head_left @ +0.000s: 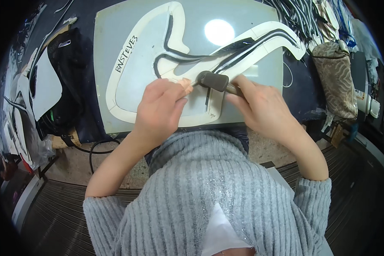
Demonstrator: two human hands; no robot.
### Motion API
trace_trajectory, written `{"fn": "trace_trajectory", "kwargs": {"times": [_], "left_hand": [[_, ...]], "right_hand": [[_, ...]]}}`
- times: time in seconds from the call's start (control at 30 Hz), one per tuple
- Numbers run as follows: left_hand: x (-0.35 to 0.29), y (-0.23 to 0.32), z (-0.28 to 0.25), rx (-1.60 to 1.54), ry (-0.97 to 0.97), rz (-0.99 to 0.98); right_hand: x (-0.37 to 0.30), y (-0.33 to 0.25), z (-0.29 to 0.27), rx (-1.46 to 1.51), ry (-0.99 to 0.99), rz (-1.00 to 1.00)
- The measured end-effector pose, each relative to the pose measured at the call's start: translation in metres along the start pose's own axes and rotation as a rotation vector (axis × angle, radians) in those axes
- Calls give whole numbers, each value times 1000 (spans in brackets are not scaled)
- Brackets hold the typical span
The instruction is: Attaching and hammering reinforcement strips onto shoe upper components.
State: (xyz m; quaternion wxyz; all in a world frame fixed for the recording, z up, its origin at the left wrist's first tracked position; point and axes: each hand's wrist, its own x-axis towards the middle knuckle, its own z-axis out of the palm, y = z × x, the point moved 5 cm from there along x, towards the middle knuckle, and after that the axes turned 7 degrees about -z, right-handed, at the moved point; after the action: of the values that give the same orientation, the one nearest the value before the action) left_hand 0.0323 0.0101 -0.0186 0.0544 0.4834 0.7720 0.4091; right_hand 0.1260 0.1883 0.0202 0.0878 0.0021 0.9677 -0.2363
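My right hand (264, 102) is closed round the handle of a hammer (213, 81), whose dark, blunt head hangs over the cream pattern piece. My left hand (160, 104) is pinched at the middle of that piece, beside the hammer head. Peach-coloured wrapping (185, 85) shows at its fingertips; what they grip is hidden. The cream pattern piece (115, 85) is a large curved outline with handwriting on its left side and an arm reaching to the upper right. Black and white strips (185, 56) run along its inner edges, and some lie loose across the right arm.
Beneath the work is a translucent grey board (104, 47) with a bright glare spot. At left sit a black bag (72, 72) and a white panel (47, 87). A patterned pouch (335, 81) lies at right, below bundled strips (294, 17). A black cable (91, 155) hangs near the table's front.
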Motion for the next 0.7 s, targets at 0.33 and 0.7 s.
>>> {"fn": "trace_trajectory", "kwargs": {"times": [0.33, 0.7], "left_hand": [[-2, 4, 1, -21, 107, 50], [6, -1, -11, -18, 60, 31]], "right_hand": [[31, -23, -5, 2, 86, -89], [25, -17, 21, 6, -34, -79]]}}
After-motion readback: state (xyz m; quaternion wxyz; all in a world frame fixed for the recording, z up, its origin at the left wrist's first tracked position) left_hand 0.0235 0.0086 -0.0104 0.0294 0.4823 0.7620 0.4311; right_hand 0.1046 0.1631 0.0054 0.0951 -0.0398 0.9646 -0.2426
